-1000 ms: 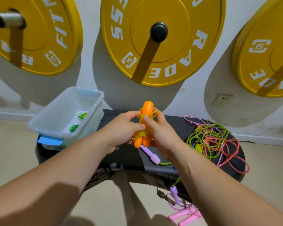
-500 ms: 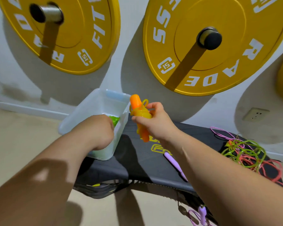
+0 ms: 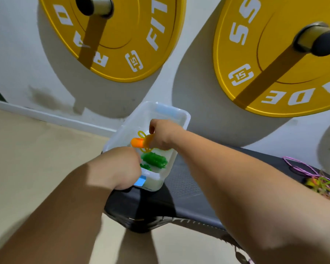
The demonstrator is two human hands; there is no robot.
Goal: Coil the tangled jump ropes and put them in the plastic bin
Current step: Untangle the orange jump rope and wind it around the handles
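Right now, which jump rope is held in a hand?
The orange rope: the right hand grips it over the bin. The green rope lies in the bin; the tangled ropes lie on the bench.

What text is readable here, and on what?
"FIT" – left plate
"RA" – left plate, rest cut off
"15" logo – left plate
"55" – right plate
"15" logo – right plate
"ADE" – right plate, A clipped by the frame
blue tag on bin: nothing legible

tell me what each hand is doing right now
left hand: curled at the bin rim, grip hidden, cannot tell
right hand: closed on the orange rope, over the bin
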